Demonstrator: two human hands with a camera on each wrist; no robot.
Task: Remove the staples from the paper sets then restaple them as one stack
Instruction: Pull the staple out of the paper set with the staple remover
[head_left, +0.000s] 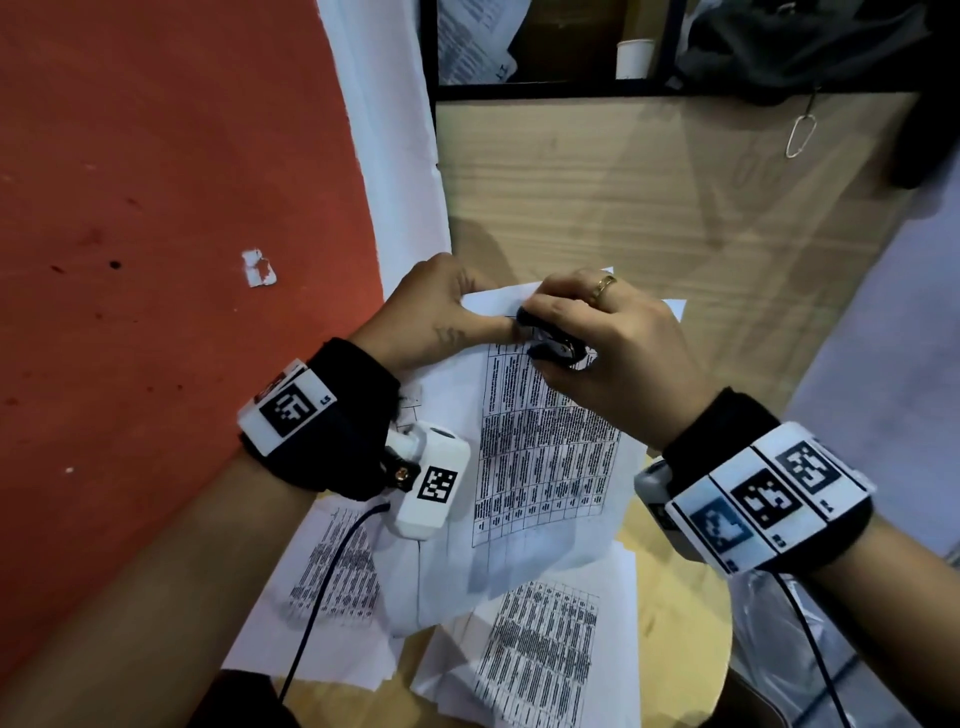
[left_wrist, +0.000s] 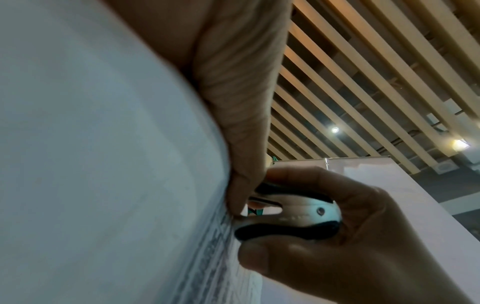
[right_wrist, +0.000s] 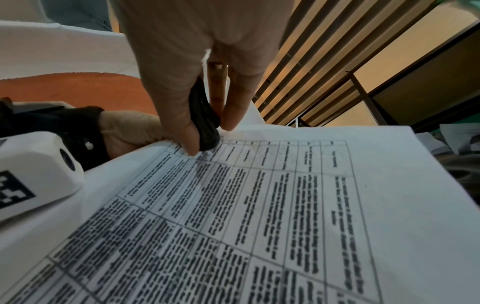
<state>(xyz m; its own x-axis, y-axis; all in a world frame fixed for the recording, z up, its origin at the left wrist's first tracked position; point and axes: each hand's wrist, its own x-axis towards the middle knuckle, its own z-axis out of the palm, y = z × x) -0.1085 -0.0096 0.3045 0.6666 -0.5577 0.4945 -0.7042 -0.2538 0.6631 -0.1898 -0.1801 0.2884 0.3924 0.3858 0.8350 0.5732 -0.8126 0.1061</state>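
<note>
Two wrist bands with black and white squares sit closest to the camera, one on each arm. Past them, the left hand pinches the top corner of a paper set, thumb on top and fingers curled under it, and holds it up off the table. The right hand squeezes a small black and silver staple remover between thumb and fingers. The remover's metal claws point to the left, right at the paper's top edge, and they touch the sheet just beside the left thumb tip (the staple itself is too small to see, so I cannot tell if the claws are under it yet). The remover's long side runs across the top edge of the page, toward the left hand. The right hand is the one doing the pulling, I think, and the left hand only keeps the corner still. I count one staple remover, one paper set in the hands, and at least two more printed sheets lying on the wooden table below. I see no stapler.
</note>
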